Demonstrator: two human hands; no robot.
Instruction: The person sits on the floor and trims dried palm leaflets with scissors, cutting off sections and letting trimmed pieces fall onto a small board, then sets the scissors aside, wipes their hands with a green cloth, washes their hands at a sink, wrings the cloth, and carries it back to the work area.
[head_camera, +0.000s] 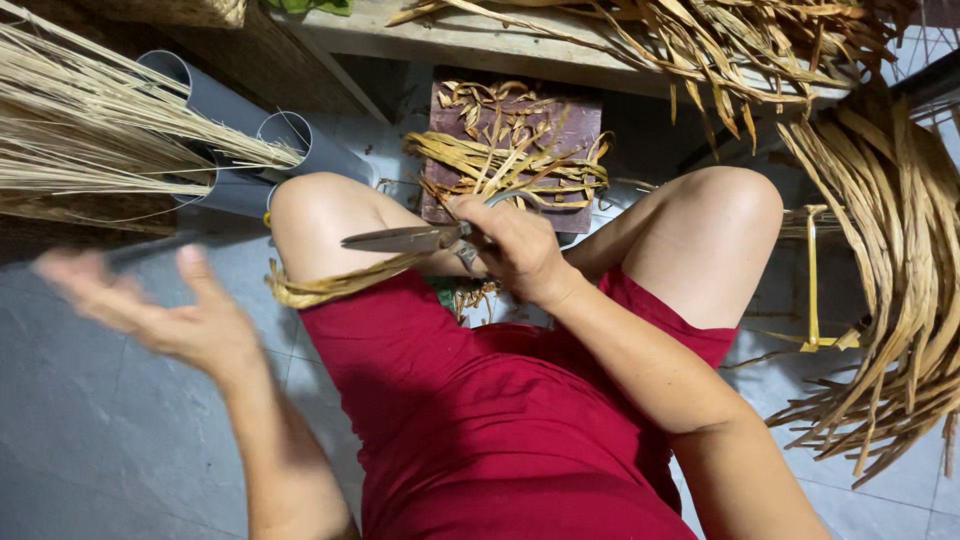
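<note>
1. My right hand (515, 248) is clenched around the handles of a pair of metal scissors (410, 239), whose closed blades point left across my lap, over my left thigh.
2. The scissors sit in the middle of the scene, just above the hem of my red shorts (480, 400) and between my two bare knees.
3. A long strip of dried yellow leaf (335, 283) lies draped over my left thigh, just under the blades; it curls down by the side of the leg.
4. My left hand (160, 310) is out to the left, well apart from the scissors, palm up with the fingers spread and holding nothing. It is blurred.
5. Just beyond my right hand, on the far side of my knees, a dark reddish-brown block (580, 130) stands on the floor with a tangle of trimmed leaf strips (510, 160) lying on top of it.
6. At the far left, grey plastic pipes (300, 140) lie on their sides with thin pale straw stalks (90, 130) sticking out of them and fanning to the left.
7. At the right, a large bundle of broad dried leaves (900, 300) leans down to the floor, with a yellow strap (812, 290) near it.
8. More dried leaves (720, 50) spill over a wooden bench (470, 40) at the far edge.
9. Under everything is a grey tiled floor (90, 440).
</note>
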